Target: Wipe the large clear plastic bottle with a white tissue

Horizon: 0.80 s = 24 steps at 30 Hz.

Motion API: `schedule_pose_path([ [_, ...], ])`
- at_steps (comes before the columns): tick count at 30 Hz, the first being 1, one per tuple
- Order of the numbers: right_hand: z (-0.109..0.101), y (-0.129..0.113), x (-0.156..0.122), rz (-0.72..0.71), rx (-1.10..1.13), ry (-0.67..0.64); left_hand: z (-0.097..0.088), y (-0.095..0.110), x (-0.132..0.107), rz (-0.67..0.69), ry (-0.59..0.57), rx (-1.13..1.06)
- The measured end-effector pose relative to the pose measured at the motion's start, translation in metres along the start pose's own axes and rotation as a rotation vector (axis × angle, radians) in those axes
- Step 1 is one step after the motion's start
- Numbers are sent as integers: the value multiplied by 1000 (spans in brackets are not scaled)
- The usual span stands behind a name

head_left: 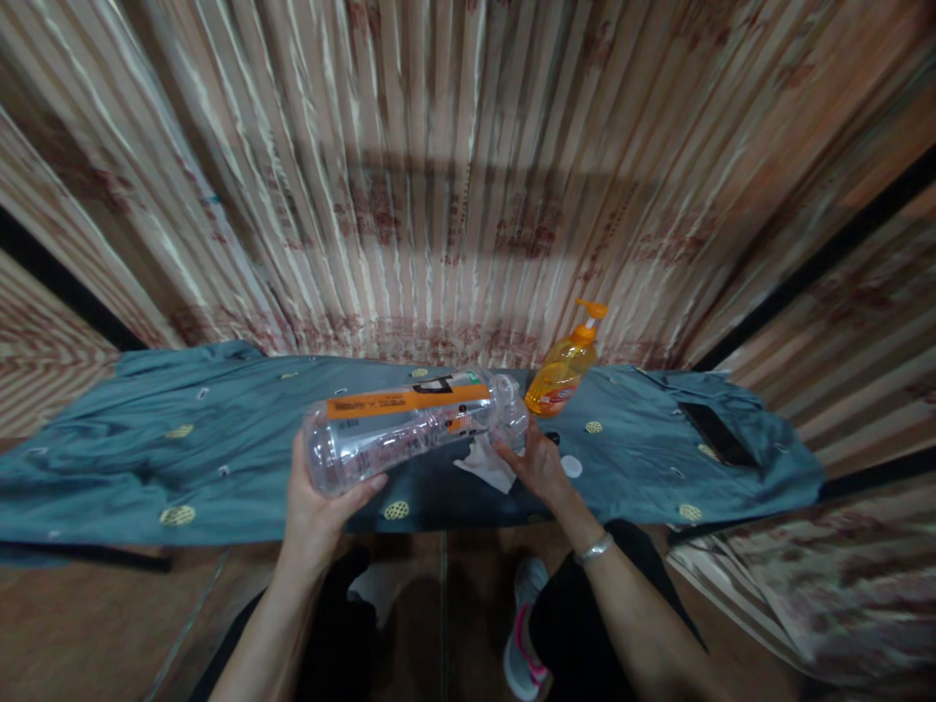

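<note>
My left hand (pixel 322 507) is closed around the base end of a large clear plastic bottle (pixel 399 424) with an orange label. The bottle lies nearly level above the cloth, its mouth end to the right. At that end my right hand (pixel 537 458) grips a small clear plastic cup (pixel 512 424), which meets the bottle's mouth; its exact shape is hard to make out. Below them a white tissue (pixel 487 465) lies on the cloth. Just right of my right hand is a white round cap (pixel 571 467).
An orange pump bottle (pixel 562 373) of yellow liquid stands behind my right hand. A dark phone (pixel 717 435) lies at the right on the blue patterned cloth (pixel 255 439) over the narrow table. Striped curtains (pixel 439 195) hang behind; dark poles rise at both sides.
</note>
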State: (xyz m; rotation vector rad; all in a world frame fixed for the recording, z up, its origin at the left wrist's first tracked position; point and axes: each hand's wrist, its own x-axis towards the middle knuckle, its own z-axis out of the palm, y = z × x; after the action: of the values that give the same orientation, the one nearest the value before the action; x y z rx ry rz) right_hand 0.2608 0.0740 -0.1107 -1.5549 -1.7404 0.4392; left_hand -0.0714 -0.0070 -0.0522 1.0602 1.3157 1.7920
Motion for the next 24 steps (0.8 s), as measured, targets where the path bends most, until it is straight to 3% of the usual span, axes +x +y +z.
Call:
schedule_pose_path([
  [24, 5, 4, 0, -35, -24, 33, 2, 4, 1, -11, 22, 21],
])
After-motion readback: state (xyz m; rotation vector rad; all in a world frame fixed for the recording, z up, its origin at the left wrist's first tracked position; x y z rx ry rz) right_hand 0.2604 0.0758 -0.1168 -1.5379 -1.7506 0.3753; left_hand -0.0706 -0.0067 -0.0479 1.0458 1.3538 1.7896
